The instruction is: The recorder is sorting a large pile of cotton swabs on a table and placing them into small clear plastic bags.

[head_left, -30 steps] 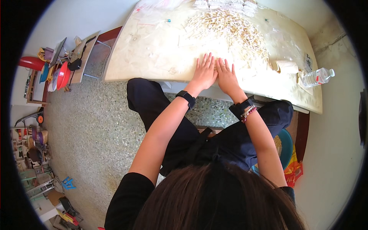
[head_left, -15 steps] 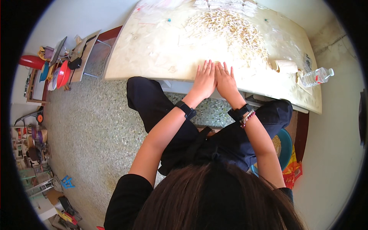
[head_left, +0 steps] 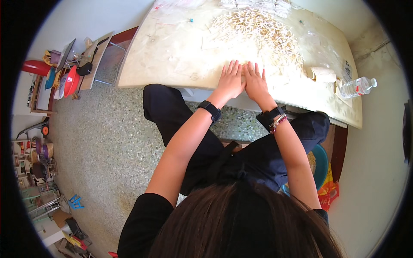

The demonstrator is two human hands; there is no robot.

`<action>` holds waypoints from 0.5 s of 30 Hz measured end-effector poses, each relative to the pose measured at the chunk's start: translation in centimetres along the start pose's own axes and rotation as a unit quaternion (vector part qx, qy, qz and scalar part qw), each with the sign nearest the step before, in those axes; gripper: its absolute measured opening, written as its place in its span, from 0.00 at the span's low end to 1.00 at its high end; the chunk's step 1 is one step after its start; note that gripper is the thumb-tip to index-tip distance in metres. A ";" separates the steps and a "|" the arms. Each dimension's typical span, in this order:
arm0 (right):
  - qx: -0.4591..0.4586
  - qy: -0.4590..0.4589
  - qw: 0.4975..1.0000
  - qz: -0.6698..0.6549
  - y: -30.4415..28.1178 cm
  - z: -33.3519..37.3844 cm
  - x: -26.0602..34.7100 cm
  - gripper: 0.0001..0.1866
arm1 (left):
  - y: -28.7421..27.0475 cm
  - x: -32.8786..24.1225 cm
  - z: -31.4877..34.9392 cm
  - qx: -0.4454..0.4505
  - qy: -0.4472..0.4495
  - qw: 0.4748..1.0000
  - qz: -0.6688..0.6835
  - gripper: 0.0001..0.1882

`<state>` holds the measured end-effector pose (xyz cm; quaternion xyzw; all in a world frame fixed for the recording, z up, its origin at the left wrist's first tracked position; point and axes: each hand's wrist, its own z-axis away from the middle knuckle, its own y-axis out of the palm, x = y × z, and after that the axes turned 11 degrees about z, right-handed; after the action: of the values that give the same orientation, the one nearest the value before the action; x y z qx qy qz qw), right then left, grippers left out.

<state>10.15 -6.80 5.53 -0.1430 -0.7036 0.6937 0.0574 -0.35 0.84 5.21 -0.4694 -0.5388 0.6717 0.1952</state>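
My left hand (head_left: pixel 232 80) and my right hand (head_left: pixel 256 81) lie side by side, palms down, near the front edge of the pale table (head_left: pixel 167 64). Both have their fingers stretched forward, and the thumbs meet or nearly meet. Whatever may be under the palms is hidden. Just beyond the fingertips spreads a loose heap of thin sticks with white ends, which look like cotton swabs (head_left: pixel 269 34). A few of them lie apart at the heap's left side.
Right of the heap are a beige roll (head_left: pixel 322 74) and a clear plastic bottle (head_left: pixel 358 87). Bundled packs (head_left: pixel 258 5) lie at the far edge. A blue tub (head_left: pixel 320 165) stands on the floor by my right leg. A small table (head_left: pixel 92 60) stands at left.
Both hands have slid slightly forward over the table, toward the heap, still flat and together. Nothing else has visibly moved apart from a slight shift of the view.
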 end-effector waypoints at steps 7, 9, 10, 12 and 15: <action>0.010 -0.007 1.000 0.011 0.2 -1.1 -0.6 0.33 | 0.3 0.4 -1.0 -0.004 -0.005 1.000 0.018 0.36; 0.040 -0.014 0.999 0.014 0.1 -1.3 -0.7 0.33 | 0.3 0.5 -1.0 -0.012 -0.010 0.999 0.040 0.38; 0.039 -0.014 0.999 0.015 0.1 -1.4 -0.8 0.33 | 0.3 0.5 -1.1 -0.013 -0.010 0.999 0.040 0.38; 0.030 -0.020 0.999 0.008 0.3 -1.5 -0.8 0.34 | 0.1 0.3 -1.1 -0.011 -0.018 0.999 0.043 0.38; 0.020 -0.011 1.000 0.010 0.5 -1.3 -0.8 0.34 | -0.1 -0.1 -0.9 -0.003 -0.022 0.998 0.051 0.39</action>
<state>11.38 -5.76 5.19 -0.1415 -0.6888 0.7096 0.0453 0.48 1.27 5.35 -0.4817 -0.5202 0.6897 0.1472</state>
